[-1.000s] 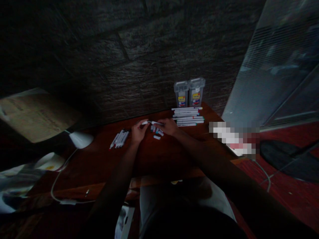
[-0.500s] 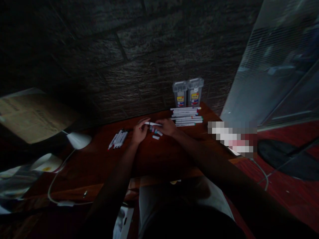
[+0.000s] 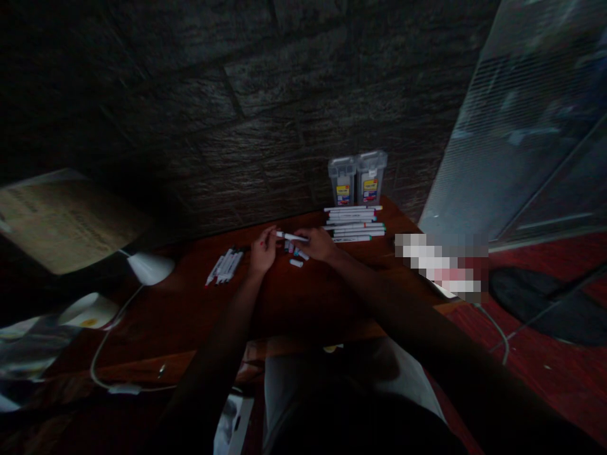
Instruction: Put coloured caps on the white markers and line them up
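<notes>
Both of my hands meet over a dark red wooden table (image 3: 308, 303). My right hand (image 3: 318, 244) grips a white marker (image 3: 292, 237) by its right end, holding it level. My left hand (image 3: 263, 249) has its fingers closed at the marker's left tip. Several loose marker caps (image 3: 298, 258) lie on the table just below the marker. A small bundle of markers (image 3: 225, 266) lies left of my left hand. A row of white markers (image 3: 355, 223) is laid out to the right of my right hand.
Two clear plastic marker cases (image 3: 358, 177) stand against the dark stone wall behind the row. A white lamp (image 3: 150, 268) and its cable (image 3: 107, 354) sit at the left. A blurred-out item (image 3: 441, 265) lies at the table's right edge.
My left hand held a white cap apart from the marker a second ago; now its fingers are against the marker's tip. The view has shifted only slightly.
</notes>
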Tool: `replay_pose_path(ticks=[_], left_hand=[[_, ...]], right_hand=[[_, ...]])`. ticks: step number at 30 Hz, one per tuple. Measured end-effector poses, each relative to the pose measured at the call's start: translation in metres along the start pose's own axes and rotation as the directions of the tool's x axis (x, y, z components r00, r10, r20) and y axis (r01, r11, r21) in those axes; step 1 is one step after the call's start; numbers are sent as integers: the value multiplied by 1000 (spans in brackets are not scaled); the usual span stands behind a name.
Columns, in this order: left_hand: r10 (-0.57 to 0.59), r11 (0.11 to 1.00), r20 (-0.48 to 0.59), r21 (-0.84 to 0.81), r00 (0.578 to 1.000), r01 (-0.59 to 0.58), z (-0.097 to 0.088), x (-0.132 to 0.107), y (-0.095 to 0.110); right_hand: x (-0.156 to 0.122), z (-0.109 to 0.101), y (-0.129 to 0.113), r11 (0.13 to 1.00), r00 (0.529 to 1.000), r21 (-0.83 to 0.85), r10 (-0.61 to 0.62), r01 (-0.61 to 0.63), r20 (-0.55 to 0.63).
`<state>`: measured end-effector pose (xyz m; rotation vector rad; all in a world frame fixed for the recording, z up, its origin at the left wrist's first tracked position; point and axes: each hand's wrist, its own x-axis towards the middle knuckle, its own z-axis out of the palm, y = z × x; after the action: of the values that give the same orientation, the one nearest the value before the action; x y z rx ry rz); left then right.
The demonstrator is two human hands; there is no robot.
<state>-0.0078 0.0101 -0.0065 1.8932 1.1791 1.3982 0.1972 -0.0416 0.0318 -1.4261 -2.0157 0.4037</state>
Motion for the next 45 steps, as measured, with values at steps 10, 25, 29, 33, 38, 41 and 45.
replay_pose_path(ticks=[10,25,29,33,38,41,45], left_hand=[[13,992,109,-130,994,1,2,-3,17],[25,999,67,-23,997,-23,0,-4,19],[49,998,98,-44,994,-45,0,-6,25],[80,996,130,-39,988,-75,-2,-6,30],[126,992,179,-1,976,-128,-5,-9,32],[122,992,220,6,968,-127,-4,-12,32],[110,994,229,-15,967,-109,0,-13,31]], right_hand=[[0,2,5,996,997,55,-75,75,-4],[0,5,2,988,995,121,-98,97,4],[-1,5,3,983,992,138,-127,123,19],[-2,3,2,977,989,156,-147,143,11],[-2,7,3,967,982,175,-187,186,-13],[-1,8,4,968,985,183,-172,170,-5],[-2,6,1,968,987,194,-163,158,9]])
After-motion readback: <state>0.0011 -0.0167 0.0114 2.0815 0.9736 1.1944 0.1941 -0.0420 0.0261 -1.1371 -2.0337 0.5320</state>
